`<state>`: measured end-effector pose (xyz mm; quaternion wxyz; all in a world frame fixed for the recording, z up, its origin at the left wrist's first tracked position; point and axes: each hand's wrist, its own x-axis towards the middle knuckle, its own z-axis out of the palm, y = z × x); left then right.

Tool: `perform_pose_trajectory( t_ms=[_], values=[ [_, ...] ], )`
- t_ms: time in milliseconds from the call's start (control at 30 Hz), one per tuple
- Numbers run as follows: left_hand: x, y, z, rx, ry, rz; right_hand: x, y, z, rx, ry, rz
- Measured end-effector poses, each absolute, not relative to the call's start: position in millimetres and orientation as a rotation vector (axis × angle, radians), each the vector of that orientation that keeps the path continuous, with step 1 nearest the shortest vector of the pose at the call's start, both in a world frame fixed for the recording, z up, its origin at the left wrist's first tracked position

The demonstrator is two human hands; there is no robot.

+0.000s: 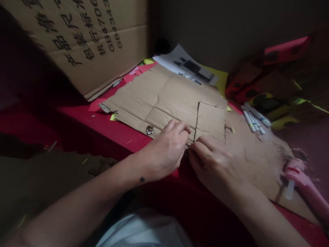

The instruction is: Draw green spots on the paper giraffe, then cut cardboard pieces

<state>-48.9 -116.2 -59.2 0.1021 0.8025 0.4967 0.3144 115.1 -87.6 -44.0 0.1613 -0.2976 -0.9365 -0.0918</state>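
Note:
My left hand [171, 147] rests at the near edge of a flat brown cardboard sheet [164, 92], its fingers curled and pressed together. Close against it, my right hand [213, 157] is closed in a pinch. Between the fingertips shows a tiny shiny bit, too small and covered to name. A small shiny metal-looking piece [149, 129] lies on the cardboard left of my left hand. Dark lines on the sheet mark out a rectangular panel [212, 118] just beyond my right hand.
A large printed cardboard box [102, 41] stands at back left. Behind the sheet lie a printed paper [190, 65] and yellow paper [221, 77]. Several markers [254, 118] and a pink glue gun [300, 175] lie on the right, on a brown board [257, 161]. Red cloth [102, 127] covers the table.

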Motion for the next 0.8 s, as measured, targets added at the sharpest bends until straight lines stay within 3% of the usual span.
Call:
perform_pose_trajectory(
  t_ms=[233, 800],
  values=[
    [-49, -117, -59, 2.368, 1.466, 0.906, 116, -86, -41, -0.959, -2.57, 0.343],
    [-45, -120, -59, 2.333, 1.517, 0.81, 110, -78, -31, -1.013, -2.685, 0.25]
  ],
)
